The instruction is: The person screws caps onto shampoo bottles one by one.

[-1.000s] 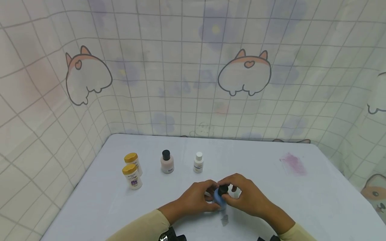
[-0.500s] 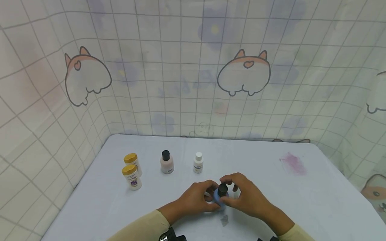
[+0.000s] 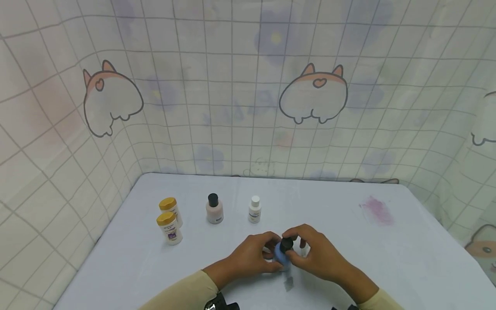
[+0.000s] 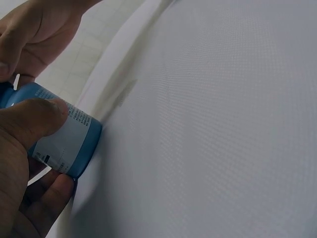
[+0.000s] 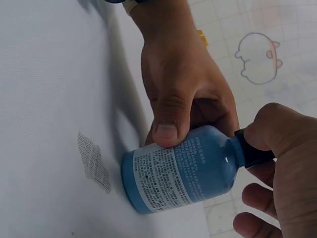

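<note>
A blue bottle [image 5: 198, 163] with a printed label and a black cap [image 3: 286, 244] stands near the front of the white table. My left hand [image 3: 253, 255] grips its body, thumb on one side and fingers round the other. With thumb and fingers my right hand [image 3: 319, 254] pinches the black cap at the top. In the left wrist view the label of the blue bottle [image 4: 64, 144] shows beside the thumb, while the cap is mostly cut off at the frame's edge.
Beyond the hands stand a white-capped small bottle [image 3: 254, 210] and a pale pink bottle [image 3: 215, 212] with a black cap. Two white jars with yellow lids [image 3: 167, 218] sit at the left. A pink stain [image 3: 377, 211] marks the table's right side; a grey patch [image 3: 288, 283] lies nearer.
The right fingers lifted slightly off the cap half a second ago and now pinch it again. My left hand and the bottle have stayed in place.
</note>
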The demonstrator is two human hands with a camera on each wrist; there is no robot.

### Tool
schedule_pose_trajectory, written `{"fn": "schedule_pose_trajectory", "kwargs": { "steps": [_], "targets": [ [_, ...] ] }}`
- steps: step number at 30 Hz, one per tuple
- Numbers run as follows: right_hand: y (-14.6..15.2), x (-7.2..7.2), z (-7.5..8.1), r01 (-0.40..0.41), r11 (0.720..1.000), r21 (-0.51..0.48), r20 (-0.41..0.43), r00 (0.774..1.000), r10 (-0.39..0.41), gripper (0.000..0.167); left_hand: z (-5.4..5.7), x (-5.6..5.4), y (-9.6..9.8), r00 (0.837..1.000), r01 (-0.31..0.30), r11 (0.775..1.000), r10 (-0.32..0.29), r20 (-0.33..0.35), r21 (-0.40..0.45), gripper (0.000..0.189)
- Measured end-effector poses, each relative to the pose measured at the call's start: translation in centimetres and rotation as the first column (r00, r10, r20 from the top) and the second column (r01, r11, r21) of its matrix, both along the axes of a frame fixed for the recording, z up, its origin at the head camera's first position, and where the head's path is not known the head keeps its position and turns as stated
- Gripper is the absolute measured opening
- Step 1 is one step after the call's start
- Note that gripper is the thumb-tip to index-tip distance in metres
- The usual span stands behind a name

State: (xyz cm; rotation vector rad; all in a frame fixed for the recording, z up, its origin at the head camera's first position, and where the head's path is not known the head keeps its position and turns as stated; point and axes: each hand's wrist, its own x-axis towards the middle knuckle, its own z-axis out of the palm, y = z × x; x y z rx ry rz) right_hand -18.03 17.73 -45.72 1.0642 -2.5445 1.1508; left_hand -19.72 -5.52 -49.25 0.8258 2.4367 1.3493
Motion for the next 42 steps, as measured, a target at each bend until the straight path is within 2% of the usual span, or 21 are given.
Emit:
{"fn": "schedule_pose_trajectory", "kwargs": {
  "steps": [4, 7, 12, 17, 20, 25, 29, 31, 34, 38, 42],
  "targets": [
    [-0.08, -0.03, -0.08, 0.059, 0.998, 0.029, 0.015, 0.998, -0.059, 0.041, 0.08, 0.01, 0.00, 1.000, -0.001, 1.000, 0.001, 0.002, -0.003, 0.053],
    [-0.03, -0.02, -0.04, 0.072, 0.996, 0.045, 0.008, 0.997, -0.072, 0.044, 0.10, 0.04, -0.02, 1.000, -0.003, 1.000, 0.003, 0.004, -0.009, 0.053],
    [0.09, 0.00, 0.19, 0.006, 1.000, 0.012, -0.024, 1.000, -0.006, 0.058, 0.06, 0.05, -0.01, 1.000, -0.004, 1.000, 0.004, -0.007, -0.024, 0.054],
    [0.11, -0.11, 0.15, -0.049, 0.999, -0.009, -0.036, 0.998, 0.049, 0.054, -0.08, 0.01, 0.00, 1.000, -0.010, 1.000, 0.010, -0.001, -0.018, 0.057],
    [0.10, -0.11, 0.06, -0.028, 1.000, 0.000, -0.031, 0.999, 0.028, 0.048, -0.21, -0.01, -0.02, 1.000, -0.006, 1.000, 0.006, -0.003, -0.006, 0.056],
    [-0.01, 0.12, 0.18, 0.053, 0.998, 0.032, -0.005, 0.999, -0.053, 0.041, -0.37, -0.06, -0.03, 1.000, -0.002, 1.000, 0.002, 0.005, 0.005, 0.054],
    [-0.08, 0.20, 0.26, 0.091, 0.995, 0.041, -0.008, 0.996, -0.091, 0.048, -0.34, -0.09, -0.03, 1.000, -0.001, 1.000, 0.001, -0.002, 0.001, 0.053],
    [-0.06, 0.18, 0.25, 0.079, 0.996, 0.030, -0.018, 0.997, -0.079, 0.055, -0.31, -0.11, -0.05, 1.000, 0.002, 1.000, -0.002, -0.009, 0.002, 0.053],
    [-0.05, 0.04, 0.27, 0.009, 1.000, -0.004, -0.032, 0.999, -0.009, 0.061, -0.33, -0.16, -0.06, 1.000, 0.001, 1.000, -0.001, -0.013, 0.004, 0.053],
    [-0.08, -0.06, 0.38, -0.075, 0.997, -0.029, -0.046, 0.996, 0.073, 0.055, -0.37, -0.15, -0.07, 1.000, -0.005, 1.000, 0.005, -0.008, 0.006, 0.056],
    [-0.03, -0.08, 0.23, -0.052, 0.999, -0.014, -0.039, 0.998, 0.052, 0.046, -0.35, -0.07, -0.06, 1.000, -0.007, 1.000, 0.007, 0.006, 0.011, 0.057]
  ]
}}
